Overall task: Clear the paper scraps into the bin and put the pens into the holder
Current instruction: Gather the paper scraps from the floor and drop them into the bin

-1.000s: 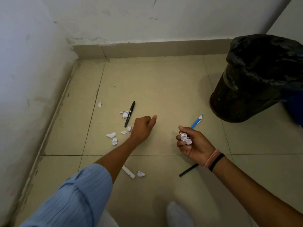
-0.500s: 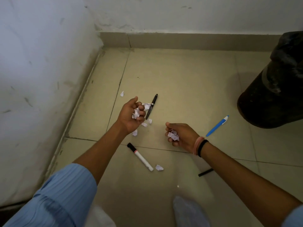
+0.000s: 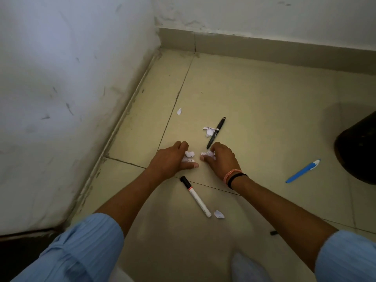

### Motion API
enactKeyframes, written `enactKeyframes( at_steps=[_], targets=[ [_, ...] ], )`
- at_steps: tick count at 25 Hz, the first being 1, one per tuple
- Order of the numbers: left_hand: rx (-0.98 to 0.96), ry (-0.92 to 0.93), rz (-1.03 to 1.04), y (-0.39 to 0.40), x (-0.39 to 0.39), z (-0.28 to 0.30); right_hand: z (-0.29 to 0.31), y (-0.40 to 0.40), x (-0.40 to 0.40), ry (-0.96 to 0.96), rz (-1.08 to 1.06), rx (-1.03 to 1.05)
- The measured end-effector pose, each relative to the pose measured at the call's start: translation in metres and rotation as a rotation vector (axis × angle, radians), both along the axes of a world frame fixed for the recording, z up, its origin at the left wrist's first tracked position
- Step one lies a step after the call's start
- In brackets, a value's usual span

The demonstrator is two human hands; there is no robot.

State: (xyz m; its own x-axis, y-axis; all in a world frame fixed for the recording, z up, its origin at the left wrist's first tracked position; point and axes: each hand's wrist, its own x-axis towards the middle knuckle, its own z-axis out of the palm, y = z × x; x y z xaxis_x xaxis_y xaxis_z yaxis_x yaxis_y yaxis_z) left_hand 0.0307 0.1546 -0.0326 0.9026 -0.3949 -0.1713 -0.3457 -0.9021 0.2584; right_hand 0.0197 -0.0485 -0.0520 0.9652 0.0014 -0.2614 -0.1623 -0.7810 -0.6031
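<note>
Both hands are reaching down to the tiled floor (image 3: pixel 264 110), close together. The left hand (image 3: pixel 173 159) is curling its grip around white paper scraps (image 3: pixel 189 156); the right hand (image 3: pixel 221 157) is clenching more scraps (image 3: pixel 207 154). Other scraps are lying beside the black pen (image 3: pixel 216 132), near the white marker (image 3: pixel 196 197), and by the grout line. A blue pen (image 3: pixel 303 170) is lying near the dark bin (image 3: pixel 358 151) at the right edge
</note>
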Motion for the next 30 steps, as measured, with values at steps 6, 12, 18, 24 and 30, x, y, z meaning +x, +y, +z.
enactKeyframes(
  at_steps=[6,12,18,24,30],
  targets=[
    [-0.049,-0.145,-0.075,-0.002,-0.001,-0.022,-0.003,-0.005,0.002,-0.087,0.175,-0.06],
    [-0.424,0.103,0.166,-0.013,0.005,-0.012,0.027,-0.013,0.009,0.268,-0.424,0.875],
    [-1.166,0.496,0.713,-0.031,0.02,0.021,0.045,-0.032,0.031,0.253,-0.461,1.115],
    [-1.389,0.684,0.755,-0.029,0.026,0.03,0.049,-0.037,0.062,0.25,-0.401,0.952],
    [-1.303,0.635,0.869,-0.026,0.025,0.031,0.045,-0.034,0.099,0.034,-0.081,0.295]
  ],
)
